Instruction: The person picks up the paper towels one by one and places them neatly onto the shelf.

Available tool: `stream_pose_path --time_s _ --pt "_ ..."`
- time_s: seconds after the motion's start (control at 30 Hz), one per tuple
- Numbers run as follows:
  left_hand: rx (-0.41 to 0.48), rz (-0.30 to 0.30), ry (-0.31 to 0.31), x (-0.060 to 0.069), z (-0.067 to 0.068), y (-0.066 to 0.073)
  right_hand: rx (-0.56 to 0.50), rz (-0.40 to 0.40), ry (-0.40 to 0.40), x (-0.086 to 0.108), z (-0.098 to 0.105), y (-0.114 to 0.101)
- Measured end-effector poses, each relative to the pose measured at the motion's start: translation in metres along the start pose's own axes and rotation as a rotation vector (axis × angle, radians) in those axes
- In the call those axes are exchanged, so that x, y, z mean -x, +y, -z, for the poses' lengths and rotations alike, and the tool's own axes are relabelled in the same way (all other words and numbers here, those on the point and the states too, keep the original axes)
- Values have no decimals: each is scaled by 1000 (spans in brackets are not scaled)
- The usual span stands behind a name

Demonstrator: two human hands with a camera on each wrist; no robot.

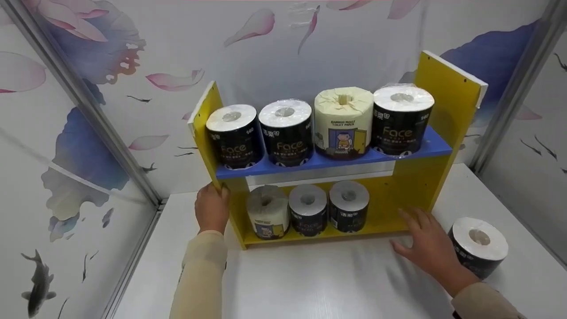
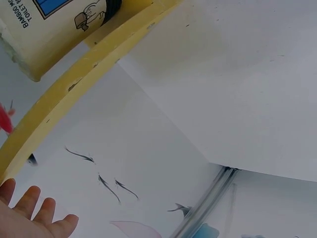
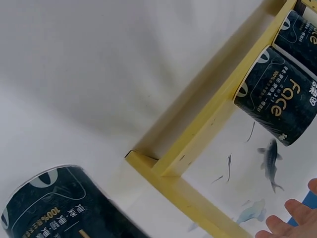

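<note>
A yellow two-tier shelf [image 1: 447,97] with a blue upper board [image 1: 345,162] stands on the white table. My left hand [image 1: 212,210] is against its left side panel, fingers spread loosely in the left wrist view. My right hand [image 1: 429,243] hovers before the right end of the lower tier, fingers apart and holding nothing. Near it on the table stands a black-wrapped toilet paper roll [image 1: 480,247]. The lower tier bears a cream-wrapped roll [image 1: 268,215] and two dark rolls [image 1: 308,212], [image 1: 349,208], all upright toward the left.
Along the upper board stand dark rolls [image 1: 234,137], [image 1: 288,135], [image 1: 401,124] and a cream-wrapped roll [image 1: 343,124]. Printed wall panels [image 1: 310,48] enclose the white table [image 1: 319,279] behind and at both sides. Metal posts [image 1: 95,104] join the panels.
</note>
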State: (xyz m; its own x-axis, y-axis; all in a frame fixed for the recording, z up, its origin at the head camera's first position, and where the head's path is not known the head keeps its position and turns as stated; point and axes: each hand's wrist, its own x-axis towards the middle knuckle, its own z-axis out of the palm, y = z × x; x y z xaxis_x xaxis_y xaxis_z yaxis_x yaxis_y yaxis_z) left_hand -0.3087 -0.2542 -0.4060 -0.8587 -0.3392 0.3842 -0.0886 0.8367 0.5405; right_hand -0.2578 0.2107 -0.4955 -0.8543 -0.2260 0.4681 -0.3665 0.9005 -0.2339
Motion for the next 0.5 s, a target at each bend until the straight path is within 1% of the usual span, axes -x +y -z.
stream_pose_path --time_s 0.2,0.3,0.5 --pt "4 27 -34 0 1 0 -8 -19 21 5 4 7" --pt "6 32 -40 1 1 -1 -8 -32 20 10 7 11" --pt "6 4 -16 0 1 1 -2 -75 -7 17 15 19"
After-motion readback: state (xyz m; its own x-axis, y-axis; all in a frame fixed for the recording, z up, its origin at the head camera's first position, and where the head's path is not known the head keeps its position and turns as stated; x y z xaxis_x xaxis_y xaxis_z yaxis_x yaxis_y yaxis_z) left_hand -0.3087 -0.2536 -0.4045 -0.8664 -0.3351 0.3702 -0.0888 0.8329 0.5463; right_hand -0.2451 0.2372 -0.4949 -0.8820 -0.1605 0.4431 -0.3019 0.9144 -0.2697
